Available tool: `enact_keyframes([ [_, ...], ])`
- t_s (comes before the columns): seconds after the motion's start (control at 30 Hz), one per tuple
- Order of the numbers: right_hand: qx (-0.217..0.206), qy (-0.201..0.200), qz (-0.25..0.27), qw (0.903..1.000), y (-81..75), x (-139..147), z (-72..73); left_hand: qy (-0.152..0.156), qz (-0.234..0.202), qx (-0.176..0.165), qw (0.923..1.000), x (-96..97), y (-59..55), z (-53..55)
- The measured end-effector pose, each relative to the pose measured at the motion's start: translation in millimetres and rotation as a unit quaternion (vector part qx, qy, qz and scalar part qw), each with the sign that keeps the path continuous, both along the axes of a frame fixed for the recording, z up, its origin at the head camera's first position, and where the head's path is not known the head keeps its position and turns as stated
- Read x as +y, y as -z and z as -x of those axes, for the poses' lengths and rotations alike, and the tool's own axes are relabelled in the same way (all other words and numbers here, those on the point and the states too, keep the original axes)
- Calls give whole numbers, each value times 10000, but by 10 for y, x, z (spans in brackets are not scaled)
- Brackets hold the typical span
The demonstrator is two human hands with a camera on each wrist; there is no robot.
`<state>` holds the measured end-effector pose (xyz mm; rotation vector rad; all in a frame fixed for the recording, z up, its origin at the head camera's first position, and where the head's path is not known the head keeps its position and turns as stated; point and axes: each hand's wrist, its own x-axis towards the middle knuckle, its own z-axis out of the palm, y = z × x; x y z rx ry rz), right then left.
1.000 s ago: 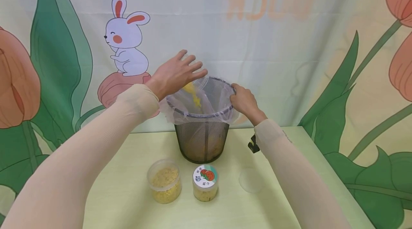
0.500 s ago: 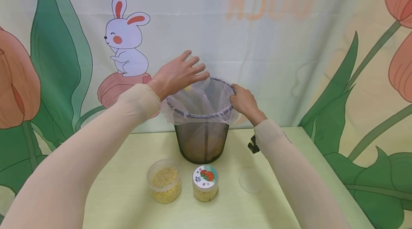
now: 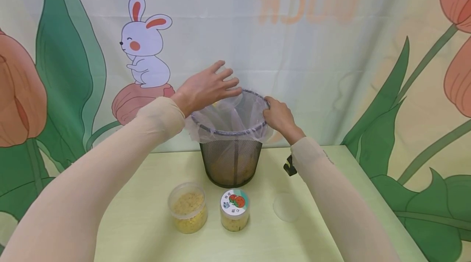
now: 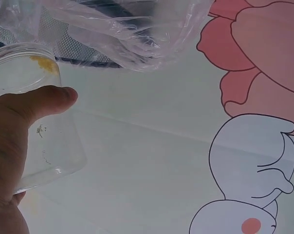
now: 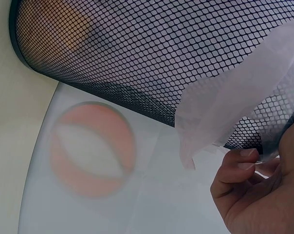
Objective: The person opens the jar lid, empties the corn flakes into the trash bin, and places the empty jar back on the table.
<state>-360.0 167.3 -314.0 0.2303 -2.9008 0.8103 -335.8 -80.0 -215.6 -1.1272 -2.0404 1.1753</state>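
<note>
My left hand grips a clear plastic jar tipped over the wastebasket, its mouth toward the bag. A yellow smear clings inside near the jar's mouth; in the head view the hand hides most of the jar. The black mesh wastebasket stands upright on the table, lined with a thin translucent bag folded over its rim. At the basket's right side, my right hand holds the rim and liner, fingers curled beneath the edge. Something orange-brown shows through the mesh low down.
In front of the basket stand an open tub of yellow crumbs and a smaller lidded jar with a tomato label. A clear round lid lies to the right on the table. Behind hangs a printed curtain.
Yellow crumbs were pouring from the jar into the basket a second ago; now no stream is seen. My left hand has shifted slightly right and down. The right hand stays at the rim.
</note>
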Motion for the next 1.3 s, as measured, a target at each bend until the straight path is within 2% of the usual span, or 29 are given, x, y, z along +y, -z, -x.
enact_keyframes([
  [0.6,53,-4,30,10000,7,3,0,-1,560,188,9983,88,32,0],
  [0.77,37,20,53,10000,12,-3,-3,28,621,109,9980,98,1,1],
  [1.0,6,60,25,10000,-9,-2,-4,194,392,285,9986,123,-121,18],
  [1.13,-2,76,58,10000,-16,9,-9,221,534,131,9982,135,-116,25],
  [1.3,-85,27,81,9999,-5,19,-21,53,119,14,9999,101,-112,38],
])
